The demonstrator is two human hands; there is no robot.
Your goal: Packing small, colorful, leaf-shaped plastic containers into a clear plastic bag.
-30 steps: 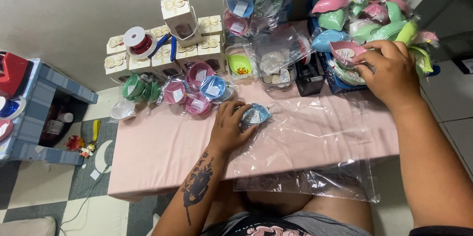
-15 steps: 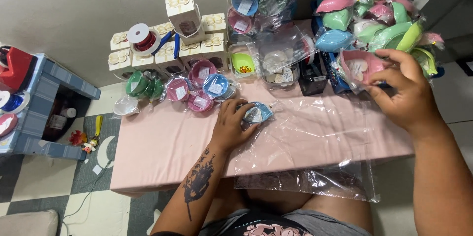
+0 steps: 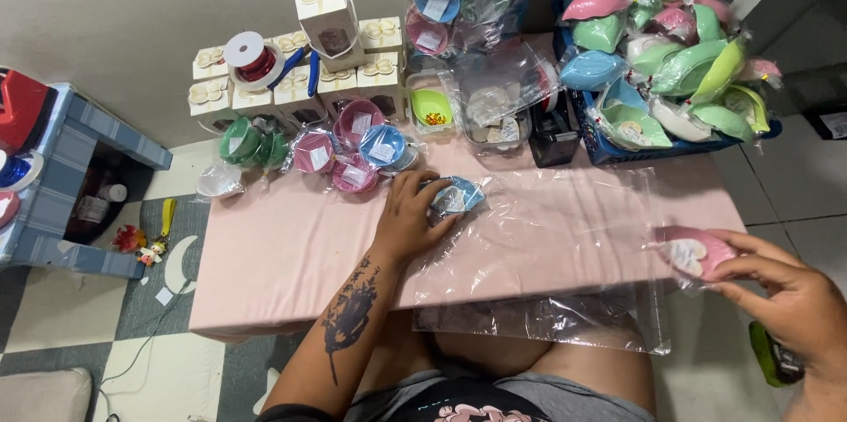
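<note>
My left hand [image 3: 408,216] rests on the pink table [image 3: 282,254] and grips a blue shell-shaped dish wrapped in clear plastic [image 3: 459,195]. My right hand [image 3: 790,297] is off the table's right edge, low in the view, holding a pink shell-shaped dish in clear wrap [image 3: 695,253] by its fingertips. A large clear plastic bag [image 3: 565,237] lies flat on the table between both hands and hangs over the near edge.
A blue crate [image 3: 618,150] heaped with wrapped shell dishes stands at the back right. Wrapped round bowls [image 3: 357,153], small white gift boxes [image 3: 331,52], a red ribbon spool [image 3: 250,59] and a black tape dispenser [image 3: 553,135] line the back. A blue shelf [image 3: 62,184] stands left.
My right hand lifted the pink shell dish out of the crate pile and brought it down and toward me, past the table's right edge. My left hand stayed on the blue dish.
</note>
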